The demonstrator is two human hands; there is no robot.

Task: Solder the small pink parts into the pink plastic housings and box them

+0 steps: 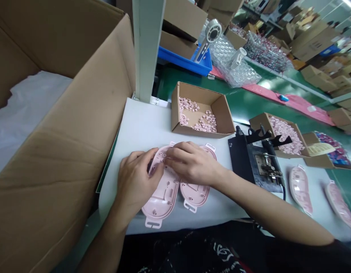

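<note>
A long pink plastic shell (164, 193), with small posts inside and a slotted tab at its near end, lies on the white tabletop. My left hand (137, 178) grips its left edge, thumb over the rim. Above the shell's far end my right hand (192, 161) is closed, fingertips pressed together down inside it. Whatever those fingertips hold is hidden or too small to name. A second pink shell (195, 193) lies just right of the first, partly under my right hand and wrist.
A cardboard box (175, 110) with small pink parts stands behind the shells. Right of it is a black metal fixture (240, 159), then another box of pink parts (286, 134). Two more shells (300, 187) lie far right. A large carton (87, 113) borders the left.
</note>
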